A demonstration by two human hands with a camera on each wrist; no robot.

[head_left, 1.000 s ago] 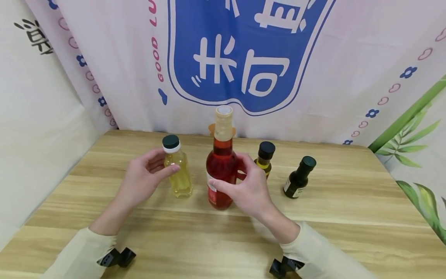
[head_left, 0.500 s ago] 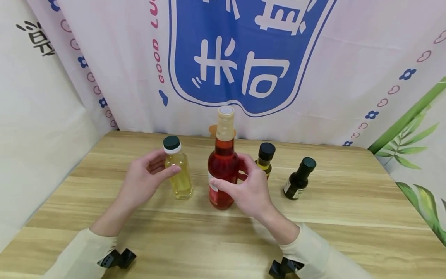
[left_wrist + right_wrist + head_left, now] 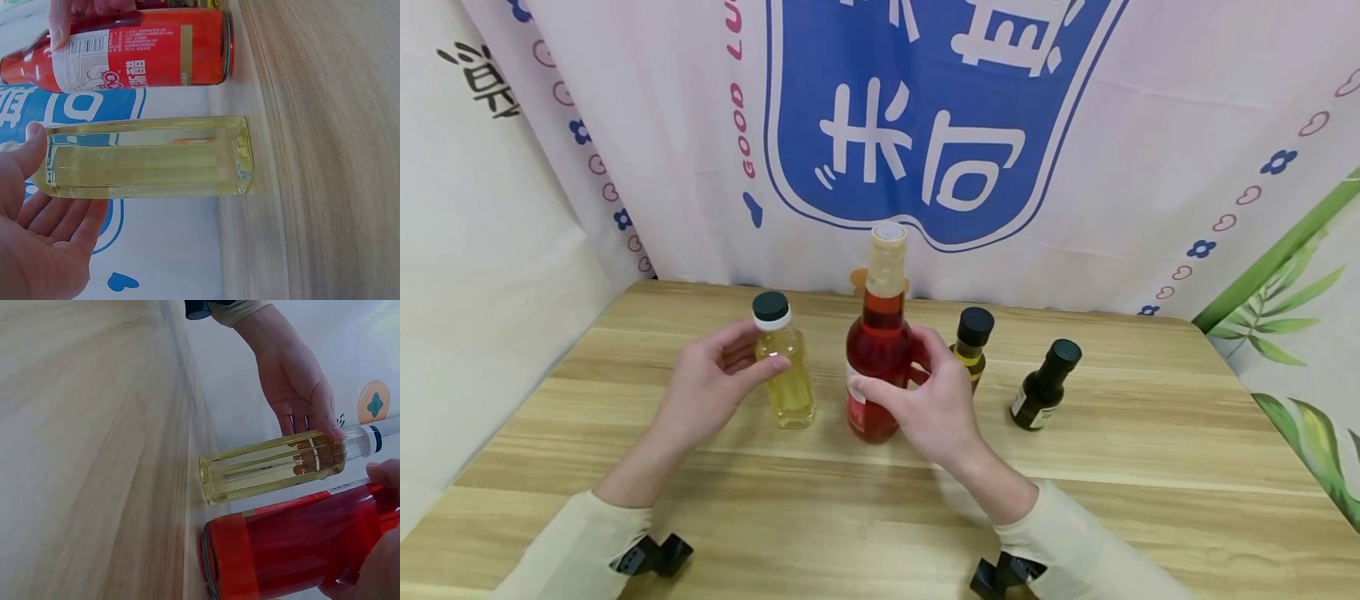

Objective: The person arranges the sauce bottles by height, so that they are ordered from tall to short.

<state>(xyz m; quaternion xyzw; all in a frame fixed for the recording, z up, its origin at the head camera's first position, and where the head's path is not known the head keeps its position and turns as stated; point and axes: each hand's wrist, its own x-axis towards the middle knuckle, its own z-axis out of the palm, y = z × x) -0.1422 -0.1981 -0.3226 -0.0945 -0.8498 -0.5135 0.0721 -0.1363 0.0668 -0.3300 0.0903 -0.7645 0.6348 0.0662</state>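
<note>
My right fingers (image 3: 931, 343) curl partly round the red bottle (image 3: 874, 346); my left fingers (image 3: 735, 336), half-curled, hold the pale yellow bottle (image 3: 792, 393).

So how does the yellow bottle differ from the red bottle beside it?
The yellow bottle has flat, squared sides; the red bottle is round. The yellow bottle looks shorter and slimmer than the red bottle. The yellow bottle has a dark green cap, while the red bottle has a cream-coloured neck. Both are see-through and contain liquid.
</note>
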